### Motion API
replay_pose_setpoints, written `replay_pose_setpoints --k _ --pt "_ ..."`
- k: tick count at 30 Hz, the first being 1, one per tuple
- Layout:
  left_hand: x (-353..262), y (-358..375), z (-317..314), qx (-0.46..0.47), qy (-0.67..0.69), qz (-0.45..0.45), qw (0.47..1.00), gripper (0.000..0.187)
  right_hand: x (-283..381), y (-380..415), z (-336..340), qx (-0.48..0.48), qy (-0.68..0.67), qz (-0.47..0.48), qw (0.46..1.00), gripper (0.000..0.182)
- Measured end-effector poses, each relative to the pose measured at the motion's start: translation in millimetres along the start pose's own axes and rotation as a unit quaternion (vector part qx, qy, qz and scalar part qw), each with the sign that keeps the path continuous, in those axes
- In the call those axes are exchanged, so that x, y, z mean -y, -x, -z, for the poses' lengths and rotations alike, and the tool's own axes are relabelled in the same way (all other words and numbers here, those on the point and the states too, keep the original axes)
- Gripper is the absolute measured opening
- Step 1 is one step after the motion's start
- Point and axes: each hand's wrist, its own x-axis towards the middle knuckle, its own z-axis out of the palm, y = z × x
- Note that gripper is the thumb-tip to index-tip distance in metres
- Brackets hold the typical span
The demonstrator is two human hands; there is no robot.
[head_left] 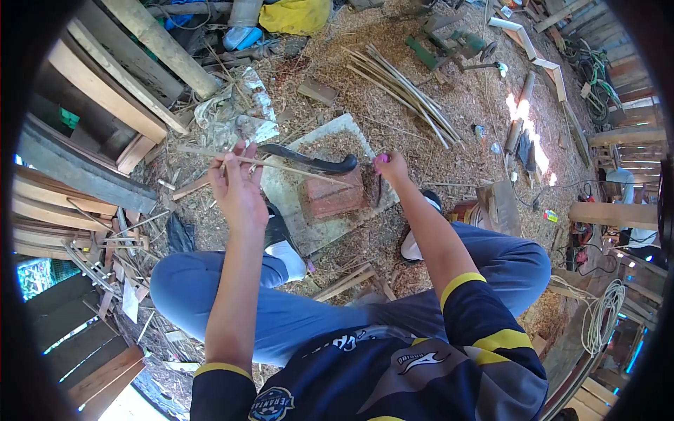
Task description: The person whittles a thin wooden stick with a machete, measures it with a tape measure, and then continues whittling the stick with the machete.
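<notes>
My left hand [237, 184] pinches a thin wooden stick [295, 170] between thumb and fingers. The stick runs out to the right over a reddish block [335, 195]. My right hand [394, 167] is closed around a small bright pink object [381, 161], mostly hidden by the fingers; a narrow dark strip shows just below it. Between my hands is a machete [309, 160] with a dark curved blade and a black hooked handle, its handle end near the block's upper edge. The block sits on a pale flat board [302, 235] on the ground.
Wood shavings cover the ground. A bundle of long thin sticks [404, 91] lies ahead, near a green metal machine [449, 49]. Timber pieces [105, 88] are stacked at the left. My feet flank the board. Coiled pale rope [604, 316] hangs at the right.
</notes>
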Motion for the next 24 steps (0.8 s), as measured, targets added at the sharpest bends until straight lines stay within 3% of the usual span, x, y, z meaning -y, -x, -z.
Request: replay_pose_setpoints --k 1,4,7,10,13,17,22,24 --pt "2 -3 4 0.026 -0.014 -0.037 0.999 0.022 8 -8 1 0.014 -0.091 -0.021 0.996 0.045" --pt "0 -4 6 0.019 -0.082 -0.066 0.994 0.023 55 2 8 -0.192 0.004 0.108 0.975 0.039" --pt "3 -8 11 0.023 -0.103 -0.085 0.991 0.022 83 20 0 -0.143 -0.002 0.298 0.944 0.033" --pt "1 -9 10 0.028 -0.123 -0.098 0.987 0.023 109 37 -11 0.061 0.001 0.379 0.923 0.029" --pt "1 -9 12 0.036 -0.130 -0.106 0.985 0.024 113 39 -32 0.123 0.108 0.402 0.901 0.027" --pt "-5 -2 12 0.044 -0.129 -0.087 0.987 0.024 123 38 -35 0.171 0.149 0.453 0.862 0.028" --pt "-6 4 15 0.082 -0.151 -0.090 0.981 0.021 126 42 -32 0.134 0.267 0.481 0.824 0.040" --pt "-6 9 14 0.126 -0.137 -0.103 0.977 0.019 141 46 -13 0.199 0.300 0.375 0.854 0.047"
